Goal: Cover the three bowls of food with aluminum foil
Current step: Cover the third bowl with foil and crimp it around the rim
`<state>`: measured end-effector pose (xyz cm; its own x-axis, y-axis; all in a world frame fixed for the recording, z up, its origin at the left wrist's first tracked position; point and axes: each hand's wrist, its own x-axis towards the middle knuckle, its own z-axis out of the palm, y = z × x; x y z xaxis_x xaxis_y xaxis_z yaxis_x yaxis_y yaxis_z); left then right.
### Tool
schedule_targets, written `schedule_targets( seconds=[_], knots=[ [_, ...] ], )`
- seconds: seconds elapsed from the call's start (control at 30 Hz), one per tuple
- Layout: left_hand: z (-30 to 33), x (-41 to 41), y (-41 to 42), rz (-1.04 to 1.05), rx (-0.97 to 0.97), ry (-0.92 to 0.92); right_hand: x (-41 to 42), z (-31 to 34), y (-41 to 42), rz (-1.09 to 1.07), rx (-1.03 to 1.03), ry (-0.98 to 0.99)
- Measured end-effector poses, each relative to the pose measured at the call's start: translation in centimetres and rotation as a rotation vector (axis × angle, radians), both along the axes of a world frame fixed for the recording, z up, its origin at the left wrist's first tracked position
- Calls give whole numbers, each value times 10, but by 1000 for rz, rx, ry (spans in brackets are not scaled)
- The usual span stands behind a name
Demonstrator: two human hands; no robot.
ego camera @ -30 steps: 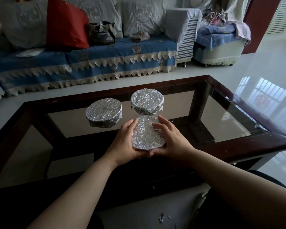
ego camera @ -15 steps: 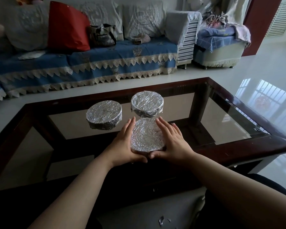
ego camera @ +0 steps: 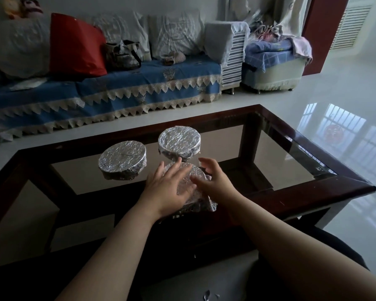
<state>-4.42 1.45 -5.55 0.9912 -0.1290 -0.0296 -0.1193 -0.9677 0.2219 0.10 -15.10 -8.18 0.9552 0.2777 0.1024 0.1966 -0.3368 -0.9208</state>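
The left hand (ego camera: 168, 187) lies flat, fingers straight, on the nearest foil-covered bowl (ego camera: 197, 192) on the worktop (ego camera: 291, 170). The right hand (ego camera: 215, 181), fingers loosely spread, hovers just beside it. Two covered bowls (ego camera: 122, 162) (ego camera: 179, 143) sit beyond.

A big table (ego camera: 313, 170) with a glass top and a dark brown wood rim filled the middle of the frame. Three bowls wrapped in shiny foil sat on the glass. One bowl (ego camera: 122, 162) was at middle left. One bowl (ego camera: 179, 144) was higher up, near the center. The third bowl (ego camera: 197, 192) was lowest, closest to the near rim.
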Motion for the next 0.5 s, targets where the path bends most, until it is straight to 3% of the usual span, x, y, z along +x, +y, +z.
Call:
schedule_targets(
  seconds=[0.23,0.37,0.5],
  knots=[
    [-7,1,-2,6,89,41,4,-10,-7,32,142,221],
    [-9,3,-1,9,89,29,6,-8,-16,77,359,522],
    [-10,4,-1,14,105,33,9,-15,-17,146,445,591]
  ],
)
